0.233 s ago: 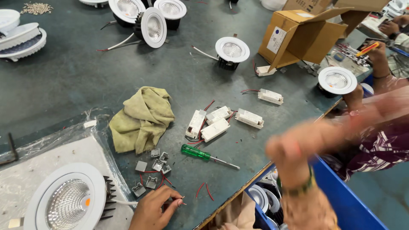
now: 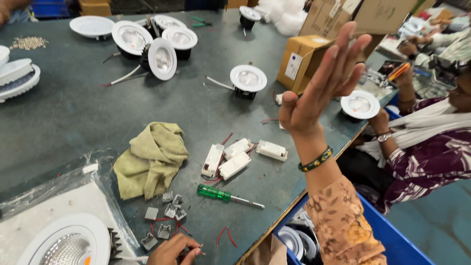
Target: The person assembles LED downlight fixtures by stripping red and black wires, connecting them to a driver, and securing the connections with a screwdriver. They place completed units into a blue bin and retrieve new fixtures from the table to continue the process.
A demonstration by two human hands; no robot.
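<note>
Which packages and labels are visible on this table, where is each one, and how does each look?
Brown cardboard box: far right of the table, behind the raised right hand; rectangular, flaps open.
White label: on the box's near side; small upright rectangle, dark print.
Clear plastic bag: near left corner, crinkled, beneath a white round downlight.
No signs or screens are visible.
</note>
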